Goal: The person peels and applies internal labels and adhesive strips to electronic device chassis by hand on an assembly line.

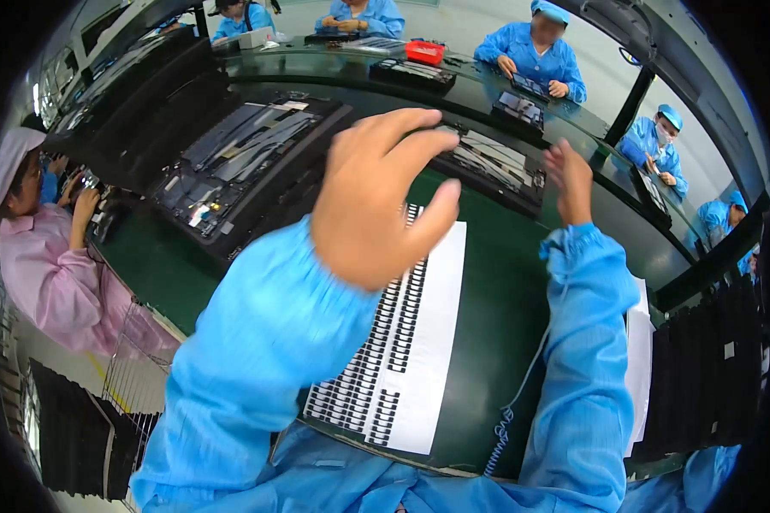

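My left hand (383,201) hovers over the table with its fingers spread and nothing in them. Under it lies a white sheet (439,342) bearing rows of small black-and-white pieces (351,389); the hand and sleeve cover part of it. My right hand (571,184) is raised with fingers apart beside the right edge of a black tray (530,201) that holds flat, silvery and dark strips. Between my hands, this tray is partly hidden by my left fingers. A thin cord (530,372), coiled at its lower end, hangs along my right sleeve.
A larger black tray (248,224) with grey strips and dark parts sits at the left. Stacked black trays (701,385) stand at the right, beside white papers (637,359). Across the table are a red bin (425,52) and several workers in blue; one in pink (51,265) is at left.
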`<action>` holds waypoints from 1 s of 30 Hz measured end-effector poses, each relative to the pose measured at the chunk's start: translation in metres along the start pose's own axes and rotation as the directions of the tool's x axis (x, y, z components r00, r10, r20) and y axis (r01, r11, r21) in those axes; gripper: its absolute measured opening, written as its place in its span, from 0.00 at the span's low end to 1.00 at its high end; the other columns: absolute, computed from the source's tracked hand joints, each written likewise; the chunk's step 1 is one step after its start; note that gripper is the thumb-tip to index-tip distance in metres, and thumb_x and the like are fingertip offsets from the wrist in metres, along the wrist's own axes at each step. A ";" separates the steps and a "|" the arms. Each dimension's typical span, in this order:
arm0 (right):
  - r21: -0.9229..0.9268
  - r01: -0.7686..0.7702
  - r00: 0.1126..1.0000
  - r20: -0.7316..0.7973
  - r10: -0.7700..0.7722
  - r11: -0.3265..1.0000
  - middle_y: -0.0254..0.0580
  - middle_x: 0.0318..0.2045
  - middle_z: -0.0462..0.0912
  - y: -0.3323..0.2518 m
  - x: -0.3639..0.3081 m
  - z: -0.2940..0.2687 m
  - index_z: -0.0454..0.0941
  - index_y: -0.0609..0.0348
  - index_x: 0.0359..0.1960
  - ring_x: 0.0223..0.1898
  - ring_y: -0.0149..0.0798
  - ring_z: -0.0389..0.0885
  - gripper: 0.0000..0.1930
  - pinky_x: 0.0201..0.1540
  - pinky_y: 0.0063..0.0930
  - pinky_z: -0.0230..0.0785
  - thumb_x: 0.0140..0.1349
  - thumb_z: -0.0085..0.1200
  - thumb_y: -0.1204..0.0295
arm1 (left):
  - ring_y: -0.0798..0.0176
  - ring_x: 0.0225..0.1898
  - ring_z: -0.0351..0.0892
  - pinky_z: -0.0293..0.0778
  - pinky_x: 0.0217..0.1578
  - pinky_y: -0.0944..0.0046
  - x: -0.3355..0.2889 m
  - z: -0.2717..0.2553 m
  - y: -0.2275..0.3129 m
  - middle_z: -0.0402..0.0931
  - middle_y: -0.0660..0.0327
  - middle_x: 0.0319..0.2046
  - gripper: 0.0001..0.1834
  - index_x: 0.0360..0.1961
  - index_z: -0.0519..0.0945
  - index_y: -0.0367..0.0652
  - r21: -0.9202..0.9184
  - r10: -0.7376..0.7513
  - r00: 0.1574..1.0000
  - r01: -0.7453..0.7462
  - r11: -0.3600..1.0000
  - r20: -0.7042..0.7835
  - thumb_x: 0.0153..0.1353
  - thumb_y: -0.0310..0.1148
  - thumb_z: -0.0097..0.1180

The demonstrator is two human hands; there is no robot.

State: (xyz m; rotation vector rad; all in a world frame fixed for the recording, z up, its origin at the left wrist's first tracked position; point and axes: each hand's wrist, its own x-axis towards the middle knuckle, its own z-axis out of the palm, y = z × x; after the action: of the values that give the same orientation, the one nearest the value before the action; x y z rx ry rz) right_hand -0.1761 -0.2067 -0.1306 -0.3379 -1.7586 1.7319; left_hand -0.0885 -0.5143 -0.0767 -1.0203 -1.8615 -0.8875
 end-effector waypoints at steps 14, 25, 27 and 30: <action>-0.907 -0.152 0.975 -0.072 0.210 0.393 0.54 0.46 0.69 0.070 0.006 -0.011 0.74 0.67 0.38 0.49 0.58 0.64 0.35 0.51 0.43 0.56 0.51 0.36 0.42 | 0.47 0.52 0.61 0.56 0.53 0.60 -0.009 0.215 -0.228 0.63 0.45 0.50 0.36 0.50 0.65 0.33 0.250 -0.710 0.580 0.676 0.693 0.399 0.46 0.50 0.52; 0.205 0.164 0.949 -0.299 -0.097 0.965 0.47 0.35 0.74 0.013 -0.028 -0.003 0.73 0.66 0.32 0.34 0.39 0.73 0.18 0.39 0.27 0.65 0.51 0.54 0.60 | 0.52 0.49 0.60 0.56 0.51 0.62 0.002 0.188 -0.190 0.63 0.49 0.45 0.35 0.49 0.65 0.32 -0.555 -0.506 0.856 0.471 0.685 0.103 0.39 0.36 0.62; 0.440 0.023 0.993 -0.112 0.030 0.898 0.42 0.31 0.77 -0.029 -0.054 -0.022 0.73 0.63 0.33 0.30 0.36 0.75 0.15 0.36 0.27 0.68 0.53 0.53 0.62 | 0.53 0.49 0.61 0.57 0.50 0.63 0.011 0.170 -0.162 0.63 0.49 0.45 0.34 0.49 0.65 0.31 -0.616 -0.440 0.895 0.387 0.686 0.072 0.39 0.36 0.62; 0.484 -0.137 0.990 0.051 0.128 0.864 0.40 0.31 0.78 -0.041 -0.077 -0.064 0.73 0.61 0.34 0.32 0.35 0.77 0.13 0.36 0.28 0.70 0.53 0.52 0.65 | 0.53 0.48 0.63 0.58 0.50 0.63 0.021 0.156 -0.113 0.62 0.49 0.46 0.36 0.49 0.65 0.30 -0.687 -0.432 0.888 0.414 0.598 0.159 0.39 0.37 0.63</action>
State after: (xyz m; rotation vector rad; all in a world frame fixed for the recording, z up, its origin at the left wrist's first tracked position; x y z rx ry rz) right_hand -0.0687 -0.2049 -0.1154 -0.2245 -1.2652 2.2071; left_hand -0.2451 -0.4232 -0.1445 -0.9797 -1.7858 -2.0198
